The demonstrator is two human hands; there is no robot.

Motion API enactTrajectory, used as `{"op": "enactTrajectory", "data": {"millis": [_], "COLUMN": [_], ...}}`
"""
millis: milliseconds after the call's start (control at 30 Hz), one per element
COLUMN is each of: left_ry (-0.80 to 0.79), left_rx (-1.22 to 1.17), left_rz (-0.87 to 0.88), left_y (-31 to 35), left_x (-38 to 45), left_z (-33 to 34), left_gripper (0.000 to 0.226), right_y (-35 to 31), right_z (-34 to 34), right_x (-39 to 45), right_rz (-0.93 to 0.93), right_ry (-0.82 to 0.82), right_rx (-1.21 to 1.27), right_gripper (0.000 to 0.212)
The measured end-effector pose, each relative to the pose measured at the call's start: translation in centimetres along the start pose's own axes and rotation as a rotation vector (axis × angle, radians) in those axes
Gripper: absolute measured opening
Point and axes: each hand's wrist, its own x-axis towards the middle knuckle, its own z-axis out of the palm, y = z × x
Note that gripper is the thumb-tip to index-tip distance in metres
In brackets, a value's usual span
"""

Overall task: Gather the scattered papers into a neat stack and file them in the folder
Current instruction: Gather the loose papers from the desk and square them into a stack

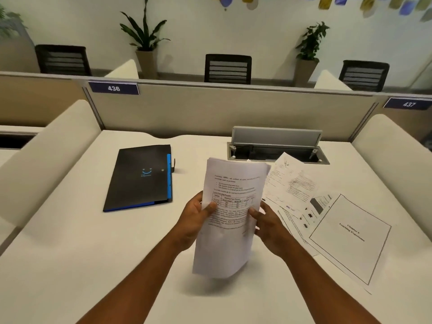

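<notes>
White papers (230, 213) are standing upright off the worktop (70, 253); I am gripping them with my left hand (195, 220) and right hand (266, 226) to square them. Loose sheets (327, 218) are lying right, the closed black folder (140, 178) left.

We see our two bare forearms, no sleeves reaching the wrists, and our left hand (195, 220) and right hand (268, 226) ungloved, fingers without rings, wrists without bands.
</notes>
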Motion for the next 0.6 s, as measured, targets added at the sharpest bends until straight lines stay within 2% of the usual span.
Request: {"op": "enactTrajectory", "data": {"millis": [67, 133, 300, 400, 500, 600], "left_ry": [0.006, 0.066, 0.341, 0.423, 0.405, 0.393], "left_rx": [0.012, 0.02, 0.06, 0.082, 0.1, 0.117], "left_rz": [0.011, 0.028, 0.138, 0.227, 0.341, 0.333], "left_y": [0.2, 0.3, 0.5, 0.6, 0.1, -0.7], "left_x": [0.3, 0.5, 1.1, 1.4, 0.9, 0.4], "left_z": [-0.3, -0.6, -0.7, -0.1, 0.5, 0.8], "left_gripper": [0.035, 0.036, 0.027, 0.025, 0.034, 0.035], "right_y": [-0.5, -0.8, -2.1, -2.4, -2.0, -1.2], "right_z": [-0.3, -0.5, 0.2, 1.5, 2.3, 2.9], "right_x": [-0.2, -0.2, 0.3, 0.5, 0.2, -0.1], "right_rz": [-0.011, -0.05, -0.266, -0.402, -0.518, -0.537], "right_ry": [-0.101, -0.084, 0.22, 0.336, 0.409, 0.408], "right_rx": [-0.003, -0.004, -0.213, -0.382, -0.44, -0.464], "right_gripper": [0.069, 0.062, 0.027, 0.019, 0.025, 0.048]}}
